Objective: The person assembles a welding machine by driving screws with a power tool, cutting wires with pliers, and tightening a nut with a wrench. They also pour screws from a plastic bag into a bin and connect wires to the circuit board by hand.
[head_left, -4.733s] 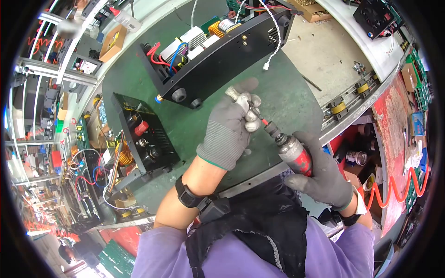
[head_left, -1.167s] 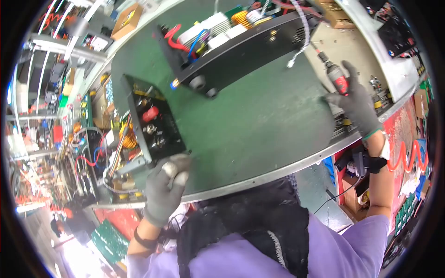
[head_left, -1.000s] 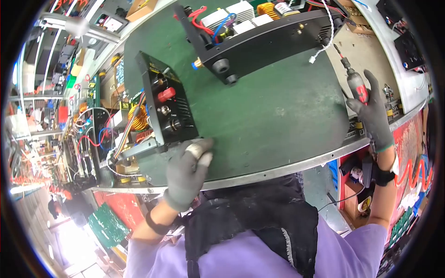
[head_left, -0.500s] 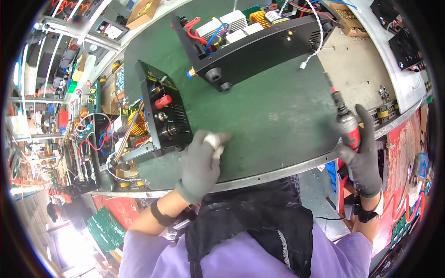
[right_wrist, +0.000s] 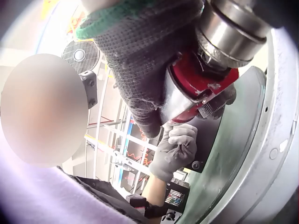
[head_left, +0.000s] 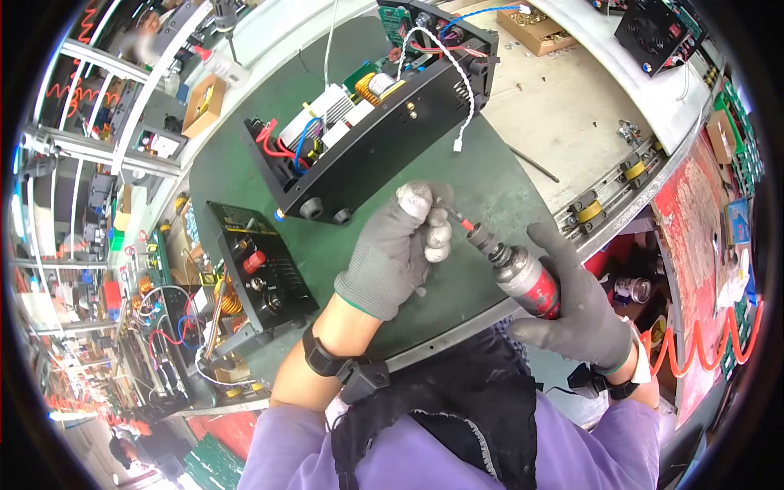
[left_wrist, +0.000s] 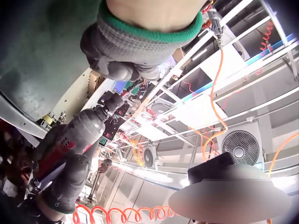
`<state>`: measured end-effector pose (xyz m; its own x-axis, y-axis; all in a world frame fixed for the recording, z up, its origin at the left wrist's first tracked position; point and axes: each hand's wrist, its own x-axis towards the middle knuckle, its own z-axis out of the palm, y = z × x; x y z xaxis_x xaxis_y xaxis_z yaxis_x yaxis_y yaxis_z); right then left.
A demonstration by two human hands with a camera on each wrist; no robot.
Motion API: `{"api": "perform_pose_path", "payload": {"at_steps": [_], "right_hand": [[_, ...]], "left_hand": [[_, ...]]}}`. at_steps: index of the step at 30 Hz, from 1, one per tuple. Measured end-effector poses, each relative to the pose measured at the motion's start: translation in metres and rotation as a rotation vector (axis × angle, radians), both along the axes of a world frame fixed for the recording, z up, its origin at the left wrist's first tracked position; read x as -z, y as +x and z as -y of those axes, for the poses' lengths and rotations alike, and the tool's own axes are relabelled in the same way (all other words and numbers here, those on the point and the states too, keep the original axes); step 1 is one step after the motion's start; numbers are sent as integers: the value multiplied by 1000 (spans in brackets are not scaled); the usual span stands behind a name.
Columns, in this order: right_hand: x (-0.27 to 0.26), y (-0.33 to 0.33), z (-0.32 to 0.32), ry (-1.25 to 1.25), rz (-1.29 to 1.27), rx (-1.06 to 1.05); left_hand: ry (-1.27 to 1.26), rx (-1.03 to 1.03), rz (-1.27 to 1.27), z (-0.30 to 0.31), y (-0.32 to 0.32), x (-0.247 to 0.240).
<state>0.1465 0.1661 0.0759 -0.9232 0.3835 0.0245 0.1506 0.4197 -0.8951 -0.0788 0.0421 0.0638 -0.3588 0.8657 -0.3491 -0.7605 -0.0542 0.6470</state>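
Observation:
The right hand [head_left: 576,314] grips a red and grey power driver [head_left: 527,282], its bit pointing up and left toward the left hand. Gloved and curled, the left hand [head_left: 388,257] has its fingers at the bit's tip, over the green mat [head_left: 457,286]; whether a small part sits inside them is hidden. In the right wrist view the left hand [right_wrist: 175,151] is beyond the driver [right_wrist: 187,88]. A black chassis [head_left: 376,155] with exposed heat sinks and wires stands behind the hands. A smaller black panel unit [head_left: 261,269] with a red knob stands left.
A thin metal rod [head_left: 535,163] lies on the pale surface to the right, near the yellow-and-black rollers [head_left: 590,212]. An open box of small parts [head_left: 535,33] stands at the back. A white twisted cable [head_left: 465,122] hangs over the chassis. Red coiled hose [head_left: 702,343] is at the right.
The left hand has moved up and right from beside the panel unit to the driver's tip. The right hand has brought the driver left, away from the pale surface. The head view has shifted.

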Motion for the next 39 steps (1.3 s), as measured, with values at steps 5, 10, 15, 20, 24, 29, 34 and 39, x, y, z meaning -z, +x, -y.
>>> {"api": "perform_pose_path", "payload": {"at_steps": [5,10,15,20,24,29,34,39], "right_hand": [[-4,-3,-2,15,36,-7],[0,1,-13,-97,56,-13],[-16,6,-41,-179,15,122],[-14,-12,-78,-169,14,296],[-2,-38,-99,-104,73,318],[1,-51,-107,-21,135,323],[-3,-52,-109,-17,163,307],[-5,-51,-113,39,182,307]], "left_hand": [[54,50,-105,-6,-3,6],[36,128,-316,-25,-8,-2],[-155,82,-609,-59,-1,-42],[-303,-363,-2282,-113,-35,-56],[-532,-53,-2396,-153,-51,-62],[-461,314,-2268,-160,-69,-65],[-337,305,-2189,-164,-79,-54],[-289,335,-2150,-168,-78,-55]]}}
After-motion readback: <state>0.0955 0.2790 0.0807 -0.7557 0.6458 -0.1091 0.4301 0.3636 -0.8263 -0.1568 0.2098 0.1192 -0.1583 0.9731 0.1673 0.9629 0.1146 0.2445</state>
